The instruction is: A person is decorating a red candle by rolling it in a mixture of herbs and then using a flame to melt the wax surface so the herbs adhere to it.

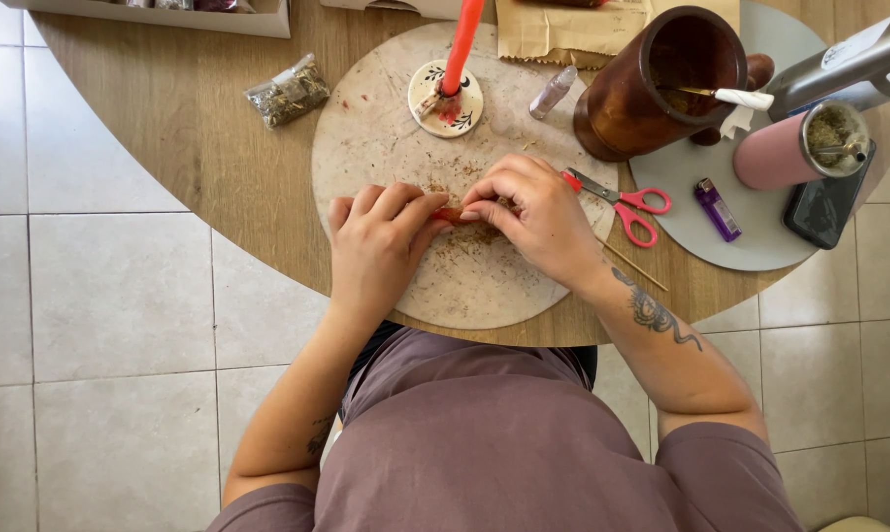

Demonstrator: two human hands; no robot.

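My left hand (378,239) and my right hand (530,212) meet over a round pale stone board (366,128) on the wooden table. Between the fingertips of both hands lies a small reddish-orange piece (451,214), pinched from each side. Loose dried herb crumbs (469,236) are scattered on the board under the hands. Most of the small piece is hidden by my fingers.
A red candle (461,44) stands in a small ceramic holder behind the hands. Red-handled scissors (622,205), a purple lighter (717,209), a wooden jar (657,84), a pink cup (799,148), a dark phone (824,207) and a herb bag (288,92) lie around.
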